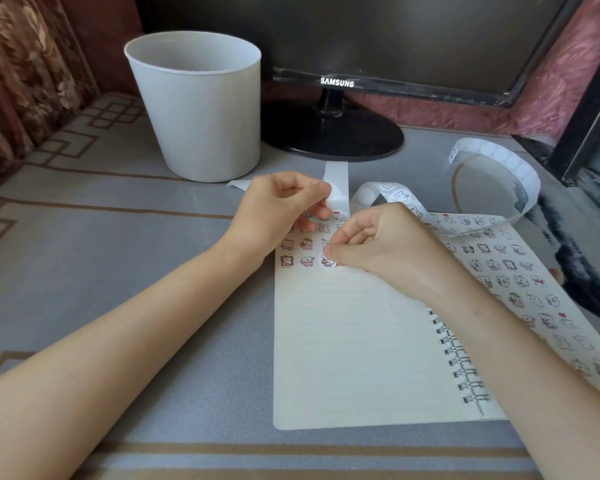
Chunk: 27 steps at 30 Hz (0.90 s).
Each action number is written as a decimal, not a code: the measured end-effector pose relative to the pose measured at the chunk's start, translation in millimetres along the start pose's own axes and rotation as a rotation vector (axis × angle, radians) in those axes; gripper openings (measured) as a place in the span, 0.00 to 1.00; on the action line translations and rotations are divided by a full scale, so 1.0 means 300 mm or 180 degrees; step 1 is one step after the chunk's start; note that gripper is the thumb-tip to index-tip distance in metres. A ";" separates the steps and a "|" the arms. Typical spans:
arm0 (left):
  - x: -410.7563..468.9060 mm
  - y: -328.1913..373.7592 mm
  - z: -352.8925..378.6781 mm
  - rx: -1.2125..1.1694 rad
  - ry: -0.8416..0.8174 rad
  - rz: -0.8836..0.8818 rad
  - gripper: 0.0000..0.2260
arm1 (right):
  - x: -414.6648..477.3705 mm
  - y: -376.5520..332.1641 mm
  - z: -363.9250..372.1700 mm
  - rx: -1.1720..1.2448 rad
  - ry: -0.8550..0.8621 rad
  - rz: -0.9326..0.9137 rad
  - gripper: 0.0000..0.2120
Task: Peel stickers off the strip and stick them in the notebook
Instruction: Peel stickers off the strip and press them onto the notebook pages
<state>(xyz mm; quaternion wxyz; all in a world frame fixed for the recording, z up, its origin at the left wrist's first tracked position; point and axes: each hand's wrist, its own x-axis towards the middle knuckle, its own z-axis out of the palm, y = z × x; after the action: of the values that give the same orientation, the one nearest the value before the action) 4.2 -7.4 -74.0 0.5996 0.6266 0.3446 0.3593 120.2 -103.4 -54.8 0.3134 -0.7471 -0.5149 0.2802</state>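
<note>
**Setting a sticker on the left page**

Working over a grey cloth (118,209) with brown line borders, spread across the whole surface from the near edge to the far wall. Keeping a spiral notebook (347,341) open and flat on it, near and right of centre, with the long axis running near to far and the binding (459,367) leaning slightly left toward the far end. Leaving the near part of the left page bare and lined, while filling its far end with rows of small cartoon stickers. Showing the right page (520,282) covered with them as well.

Pinching a round sticker (327,262) with the right hand (388,247), thumb and forefinger curled onto it, at the nearest row of the left page just right of two others. Cannot tell whether touching the paper or just above it.

Gripping the strip (510,160) with the left hand (274,206), fingers curled round its bent white end at the page's far edge. Letting it run rightward from there, twisting once, crossing the right page's far corner, then arching up on edge into a loop well to the right, with the free end pointing back left.

Facing, farther back, a white bin (201,112) standing upright at left and a black monitor (361,36) on a round foot just beside it. Sitting between a brown flowered curtain (18,64) at far left and pink fabric (568,71) at far right.
</note>
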 end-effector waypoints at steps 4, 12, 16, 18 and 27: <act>0.001 -0.001 -0.001 0.0030 -0.0003 0.0017 0.05 | 0.001 0.006 0.006 -0.0144 0.0099 -0.0083 0.04; 0.000 0.000 -0.001 0.0054 -0.0009 0.0040 0.05 | 0.003 0.009 0.009 -0.0272 0.0096 -0.0094 0.04; 0.001 -0.001 0.000 0.0052 -0.0011 0.0034 0.05 | 0.006 0.012 0.004 -0.0224 0.0038 -0.0035 0.05; 0.002 -0.002 -0.001 0.0053 -0.0007 0.0028 0.05 | 0.010 0.014 0.000 -0.0166 -0.0029 0.0008 0.05; 0.005 -0.001 -0.003 -0.0066 0.0028 -0.0028 0.05 | 0.030 0.032 -0.025 0.0015 -0.0032 -0.0021 0.07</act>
<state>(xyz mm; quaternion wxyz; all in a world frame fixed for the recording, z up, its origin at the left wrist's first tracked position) 4.3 -5.7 -74.3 0.6062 0.6172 0.3463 0.3630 134.2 -98.9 -58.2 0.3135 -0.7432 -0.5182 0.2842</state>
